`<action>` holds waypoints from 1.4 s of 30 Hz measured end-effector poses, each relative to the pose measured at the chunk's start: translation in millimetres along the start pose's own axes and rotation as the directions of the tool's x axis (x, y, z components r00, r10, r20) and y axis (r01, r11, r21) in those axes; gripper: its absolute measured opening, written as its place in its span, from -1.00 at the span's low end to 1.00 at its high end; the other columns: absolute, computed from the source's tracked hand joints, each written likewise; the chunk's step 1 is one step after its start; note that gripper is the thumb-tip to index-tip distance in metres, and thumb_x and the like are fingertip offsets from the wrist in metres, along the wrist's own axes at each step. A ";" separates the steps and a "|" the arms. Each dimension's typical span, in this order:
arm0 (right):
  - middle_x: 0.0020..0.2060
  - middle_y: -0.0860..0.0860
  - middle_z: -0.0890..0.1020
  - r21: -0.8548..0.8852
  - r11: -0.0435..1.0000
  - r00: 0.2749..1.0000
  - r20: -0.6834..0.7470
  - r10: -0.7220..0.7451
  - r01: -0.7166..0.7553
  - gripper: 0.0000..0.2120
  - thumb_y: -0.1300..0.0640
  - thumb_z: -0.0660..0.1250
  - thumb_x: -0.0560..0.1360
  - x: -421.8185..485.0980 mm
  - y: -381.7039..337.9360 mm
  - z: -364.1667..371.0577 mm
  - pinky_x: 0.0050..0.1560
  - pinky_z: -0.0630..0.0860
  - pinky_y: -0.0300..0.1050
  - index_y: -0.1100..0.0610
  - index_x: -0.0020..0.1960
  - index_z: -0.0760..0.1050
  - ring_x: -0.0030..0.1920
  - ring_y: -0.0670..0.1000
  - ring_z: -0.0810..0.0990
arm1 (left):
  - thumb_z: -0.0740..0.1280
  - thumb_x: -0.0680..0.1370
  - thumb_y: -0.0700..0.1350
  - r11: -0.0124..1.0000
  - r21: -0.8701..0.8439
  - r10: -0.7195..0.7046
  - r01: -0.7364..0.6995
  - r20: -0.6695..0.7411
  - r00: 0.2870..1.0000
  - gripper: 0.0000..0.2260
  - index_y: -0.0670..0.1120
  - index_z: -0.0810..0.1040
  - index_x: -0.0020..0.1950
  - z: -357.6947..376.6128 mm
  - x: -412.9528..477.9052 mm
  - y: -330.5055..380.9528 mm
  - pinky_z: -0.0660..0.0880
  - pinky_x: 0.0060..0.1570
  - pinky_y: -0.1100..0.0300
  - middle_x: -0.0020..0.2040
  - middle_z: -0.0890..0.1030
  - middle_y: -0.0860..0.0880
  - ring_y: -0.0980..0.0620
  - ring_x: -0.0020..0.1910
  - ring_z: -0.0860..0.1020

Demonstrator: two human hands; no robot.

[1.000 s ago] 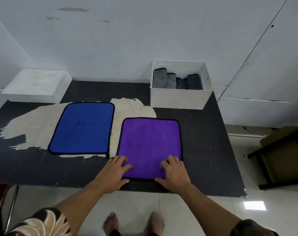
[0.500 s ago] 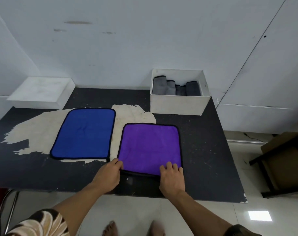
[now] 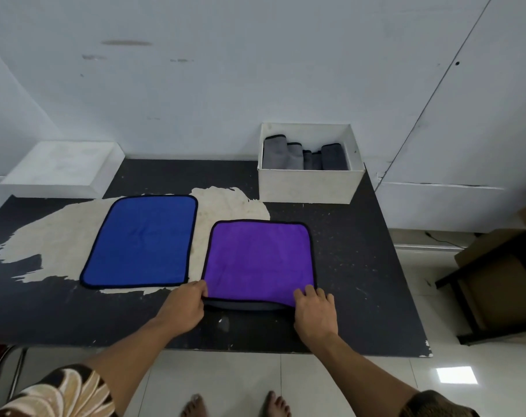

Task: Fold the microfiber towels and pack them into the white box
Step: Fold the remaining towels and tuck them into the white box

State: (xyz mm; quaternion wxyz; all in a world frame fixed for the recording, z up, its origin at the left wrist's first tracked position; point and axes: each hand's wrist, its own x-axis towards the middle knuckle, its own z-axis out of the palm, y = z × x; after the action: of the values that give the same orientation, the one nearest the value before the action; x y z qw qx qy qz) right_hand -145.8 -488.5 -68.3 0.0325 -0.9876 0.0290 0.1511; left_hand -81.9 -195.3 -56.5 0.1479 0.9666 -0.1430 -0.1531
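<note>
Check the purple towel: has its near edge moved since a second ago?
Yes. The left hand and right hand have lifted the purple towel's near edge away from the table's front edge, toward the box; its far edge has stayed.

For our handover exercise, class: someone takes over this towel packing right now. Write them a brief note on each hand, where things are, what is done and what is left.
Left hand pinches the purple towel's near left corner; right hand grips its near right corner. The near edge is lifted off the table; the rest lies flat.
Blue towel lies flat and unfolded to the purple one's left.
Box at the back right holds several folded grey towels, standing upright.
Done: grey towels packed.
Left: fold the purple, then the blue, and pack both into the box.
</note>
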 end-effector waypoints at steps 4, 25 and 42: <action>0.10 0.03 0.58 0.091 0.996 0.999 -0.027 -0.017 0.020 -0.72 0.09 0.36 0.52 1.5 18.3 -4.8 0.25 0.43 -0.01 0.02 0.20 0.43 0.13 0.05 0.54 | 0.24 0.51 -0.29 0.999 0.038 0.000 -0.002 0.058 0.998 -0.80 0.03 0.47 -0.08 -0.8 5.9 -1.4 0.54 -0.18 0.19 -0.19 0.54 0.06 0.16 -0.24 0.52; -0.17 0.04 0.69 0.782 0.604 0.984 0.063 0.169 -0.154 -0.93 0.21 0.49 0.44 73.7 66.3 -54.1 -0.01 0.55 -0.06 0.13 -0.10 0.62 -0.08 0.04 0.65 | 0.31 0.59 -0.11 0.915 -0.356 -0.182 0.190 0.058 0.982 -0.93 -0.06 0.55 -0.08 -50.2 47.9 -2.8 0.45 -0.17 0.18 -0.15 0.62 -0.01 0.04 -0.12 0.57; -0.15 0.05 0.63 0.819 0.449 0.869 0.116 0.481 -0.358 -0.87 0.08 0.33 0.58 141.6 46.6 -53.3 -0.13 0.43 -0.10 0.12 -0.07 0.57 -0.08 0.08 0.58 | 0.29 0.60 -0.12 0.836 -0.493 -0.237 0.243 0.076 0.968 -0.84 -0.13 0.56 0.14 -63.0 132.3 -1.7 0.50 0.05 0.09 0.01 0.63 -0.05 -0.03 0.04 0.57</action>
State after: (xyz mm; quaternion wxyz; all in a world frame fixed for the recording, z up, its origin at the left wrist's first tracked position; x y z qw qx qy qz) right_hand 1.8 -545.5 -62.7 0.4456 -0.8257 0.3411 0.0571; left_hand 60.5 -221.0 -33.3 0.3709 0.9048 0.0228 -0.2078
